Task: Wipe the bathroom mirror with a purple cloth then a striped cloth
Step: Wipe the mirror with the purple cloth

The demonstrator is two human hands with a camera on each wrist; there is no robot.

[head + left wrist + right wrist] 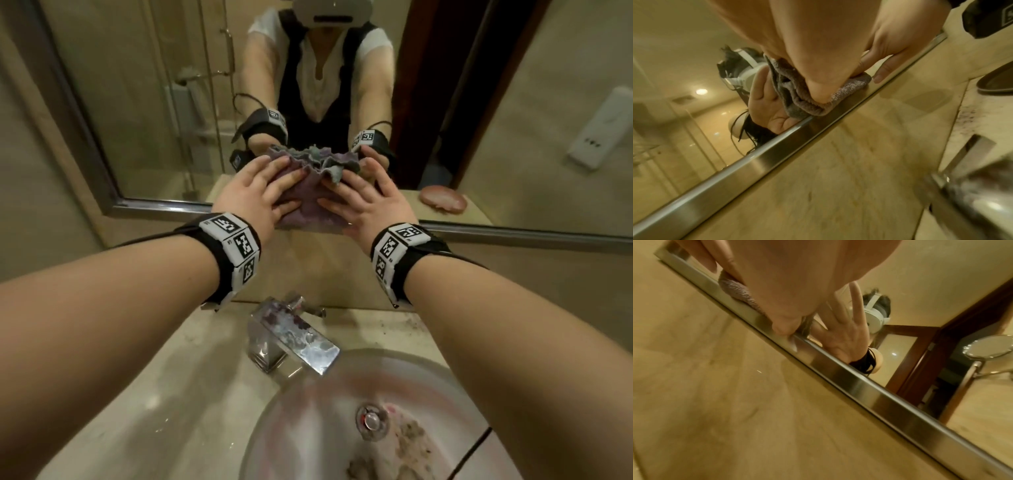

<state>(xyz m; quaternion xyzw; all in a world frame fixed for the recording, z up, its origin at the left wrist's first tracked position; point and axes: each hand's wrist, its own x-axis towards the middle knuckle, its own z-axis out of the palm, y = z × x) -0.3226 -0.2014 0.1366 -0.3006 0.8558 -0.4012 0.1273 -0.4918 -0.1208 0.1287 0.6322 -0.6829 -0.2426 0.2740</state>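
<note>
A crumpled purple cloth (308,202) with grey edges lies flat against the lower part of the bathroom mirror (154,102), just above its steel frame (154,207). My left hand (253,192) presses on the cloth's left side and my right hand (370,198) on its right side, both with straight, spread fingers. In the left wrist view my thumb (818,91) pushes the cloth (803,104) onto the glass beside the right hand's fingers (885,65). In the right wrist view the cloth (737,292) shows under my right hand (787,280). No striped cloth is in view.
Below the mirror stand a chrome faucet (291,335) and a glass basin (342,394) with dirt near its drain, set on a marble counter (171,377). A pink dish (443,198) shows in the mirror at the right. The person's own reflection fills the glass behind the cloth.
</note>
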